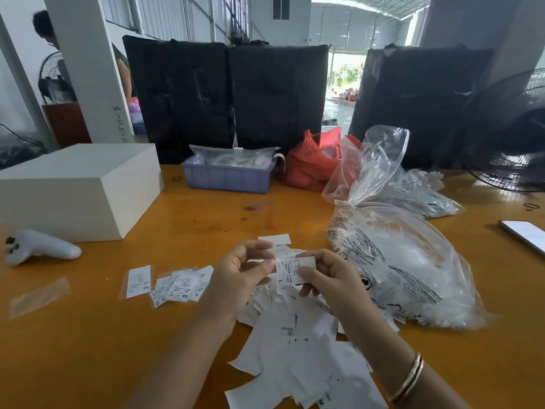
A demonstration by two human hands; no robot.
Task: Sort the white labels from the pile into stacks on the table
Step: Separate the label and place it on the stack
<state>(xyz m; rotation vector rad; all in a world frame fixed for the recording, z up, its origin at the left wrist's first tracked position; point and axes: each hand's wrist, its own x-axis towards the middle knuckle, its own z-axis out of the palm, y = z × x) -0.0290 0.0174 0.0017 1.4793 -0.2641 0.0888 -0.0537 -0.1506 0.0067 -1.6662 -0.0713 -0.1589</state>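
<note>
Both hands were raised just above the pile of white labels (295,349), with the forearms reaching in from the near edge of the table. The right hand (327,276) pinched a printed white label (295,268) between thumb and curled fingers; a thin gold bangle (408,379) sat on that wrist. The left hand (239,273) faced it, thumb and curled fingers meeting the same label's left edge, so the label was held between the two hands. An "L" showed on it.

The pile lay on a glossy orange-brown wooden table (88,335), spreading from under the hands toward the near edge. Left of the pile sat a small loose stack (182,286) with "XS" and "S" readable, and further left a single label (138,281) marked "XS". Still further left lay a white handheld controller (38,246), with a white box (76,190) behind it.

Right of the pile bulged a clear plastic bag (407,261) with black printed warning text too small to read. Behind the pile stood a lilac plastic bin (227,177) and a red plastic bag (309,163), backed by black wrapped bundles (227,98). A phone (525,234) lay at the table's right edge, below a black fan (510,137). The room was a bright, open warehouse hall.
</note>
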